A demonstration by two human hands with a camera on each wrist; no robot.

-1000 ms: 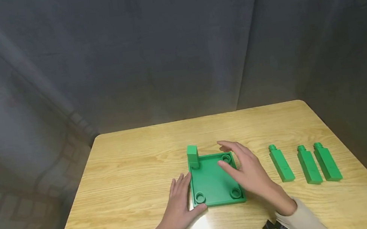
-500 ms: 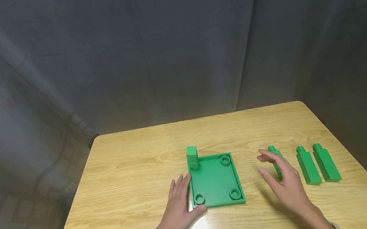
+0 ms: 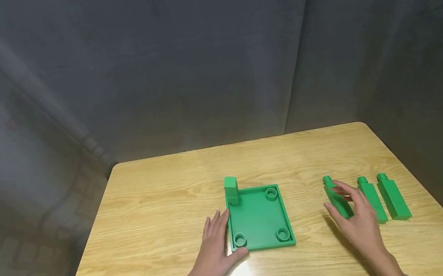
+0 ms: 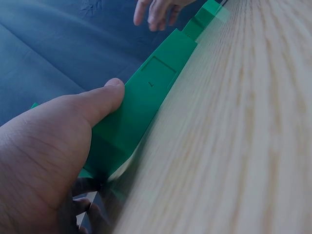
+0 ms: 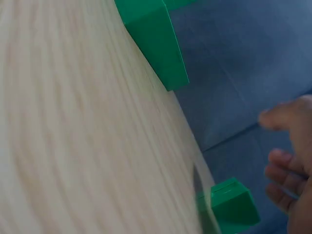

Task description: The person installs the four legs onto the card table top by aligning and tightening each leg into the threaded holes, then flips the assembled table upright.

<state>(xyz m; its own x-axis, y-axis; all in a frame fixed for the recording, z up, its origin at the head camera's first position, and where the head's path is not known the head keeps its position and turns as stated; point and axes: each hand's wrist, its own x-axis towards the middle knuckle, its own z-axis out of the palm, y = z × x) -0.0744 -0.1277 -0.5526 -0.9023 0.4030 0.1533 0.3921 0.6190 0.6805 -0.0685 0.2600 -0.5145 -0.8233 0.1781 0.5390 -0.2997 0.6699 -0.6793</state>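
A square green base (image 3: 259, 218) with a raised rim lies on the table. Round threaded sockets show at three of its corners, and a green square peg (image 3: 231, 190) stands upright at the far left one. My left hand (image 3: 214, 255) rests against the near-left corner, thumb along the front wall (image 4: 146, 87) and extended fingers along the left side. Over the leftmost of three loose green pegs (image 3: 339, 204) hovers my right hand (image 3: 358, 222), thumb and fingers apart. In the right wrist view a gap separates that hand (image 5: 292, 156) from the peg's end (image 5: 236, 209).
Two other green pegs with threaded necks, a middle one (image 3: 375, 204) and a right one (image 3: 394, 198), lie side by side near the right edge of the wooden table (image 3: 163, 199). Dark grey curtains (image 3: 197, 68) hang behind and beside the table.
From over the base, my right hand has moved right to the leftmost loose peg. My left hand stays at the base's corner.
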